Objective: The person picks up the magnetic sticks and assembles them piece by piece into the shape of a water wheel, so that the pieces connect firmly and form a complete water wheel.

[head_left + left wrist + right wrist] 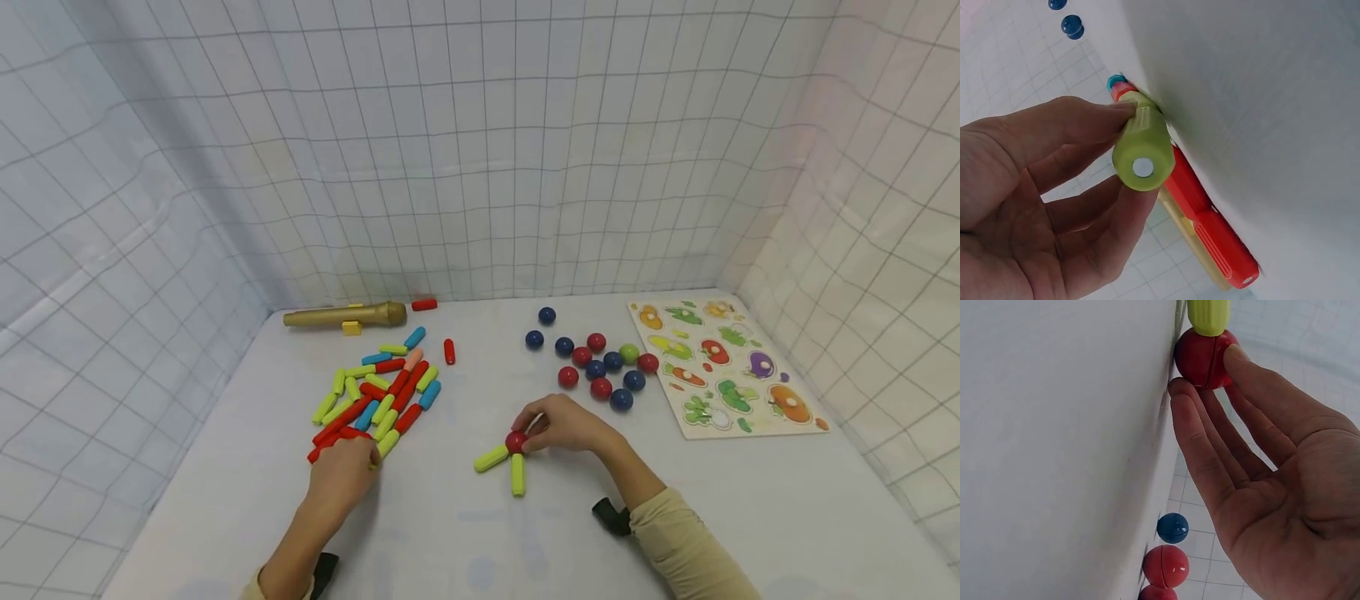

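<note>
At the near edge of a pile of coloured rods (405, 392), my left hand (339, 479) pinches a yellow-green magnetic rod (1141, 150) between thumb and fingers. A round pale magnet shows in the rod's end in the left wrist view. My right hand (564, 423) holds a red ball (515, 442) on the table, thumb on one side and fingertips on the other. Two yellow-green rods (518, 475) fan out from that ball, one toward me and one to the left. Red rods (1210, 219) lie beside the left hand's fingers.
Loose blue, red and green balls (601, 388) are grouped beyond the right hand. A wooden vegetable puzzle board (678, 417) lies at the right. A gold toy microphone (337, 316) rests at the back left, near a single red rod (424, 305). Grid-patterned cloth (487, 167) walls the table.
</note>
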Demonstrator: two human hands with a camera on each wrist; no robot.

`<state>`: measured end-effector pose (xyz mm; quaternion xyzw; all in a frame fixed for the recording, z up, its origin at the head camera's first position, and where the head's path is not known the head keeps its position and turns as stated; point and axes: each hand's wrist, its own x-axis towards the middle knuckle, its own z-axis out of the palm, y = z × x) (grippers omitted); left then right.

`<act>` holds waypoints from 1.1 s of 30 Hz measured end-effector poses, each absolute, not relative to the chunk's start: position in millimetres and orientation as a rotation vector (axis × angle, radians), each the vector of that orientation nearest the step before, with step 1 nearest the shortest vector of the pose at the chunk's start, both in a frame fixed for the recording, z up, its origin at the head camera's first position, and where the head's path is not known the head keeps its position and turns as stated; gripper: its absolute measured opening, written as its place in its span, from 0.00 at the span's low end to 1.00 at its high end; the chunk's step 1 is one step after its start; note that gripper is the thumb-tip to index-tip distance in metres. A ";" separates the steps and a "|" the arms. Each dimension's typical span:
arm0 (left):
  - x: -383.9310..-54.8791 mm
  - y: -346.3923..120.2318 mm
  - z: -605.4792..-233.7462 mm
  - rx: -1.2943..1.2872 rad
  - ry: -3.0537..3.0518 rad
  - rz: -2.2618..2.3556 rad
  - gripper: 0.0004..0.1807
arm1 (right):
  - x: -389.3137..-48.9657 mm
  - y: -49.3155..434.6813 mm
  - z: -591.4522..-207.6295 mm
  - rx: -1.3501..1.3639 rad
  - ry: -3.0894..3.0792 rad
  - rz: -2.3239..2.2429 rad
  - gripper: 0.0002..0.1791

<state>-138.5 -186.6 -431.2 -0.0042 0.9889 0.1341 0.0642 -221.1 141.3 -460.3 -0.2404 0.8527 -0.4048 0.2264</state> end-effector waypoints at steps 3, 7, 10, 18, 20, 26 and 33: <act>-137.7 -186.4 -430.5 0.008 2.978 0.399 0.12 | -220.0 141.1 -459.5 -0.669 2.347 -1.110 0.14; -137.6 -185.5 -427.7 0.073 2.985 0.365 0.16 | -217.6 139.3 -457.8 -0.668 2.339 -1.104 0.14; -143.4 -176.9 -423.9 0.119 2.965 0.416 0.15 | -216.7 137.3 -456.9 -0.663 2.341 -1.089 0.14; -198.0 -122.5 -426.1 0.523 2.652 0.721 0.10 | -224.1 135.0 -455.2 -0.708 2.324 -1.050 0.13; -211.5 -111.2 -430.4 0.637 2.560 0.755 0.10 | -226.1 135.8 -455.5 -0.720 2.317 -1.055 0.13; -229.0 -94.8 -441.7 0.812 2.458 0.765 0.12 | -224.0 135.6 -457.1 -0.708 2.303 -1.094 0.14; -224.1 -94.7 -439.6 0.866 2.469 0.800 0.11 | -219.5 132.7 -459.8 -0.722 2.294 -1.121 0.13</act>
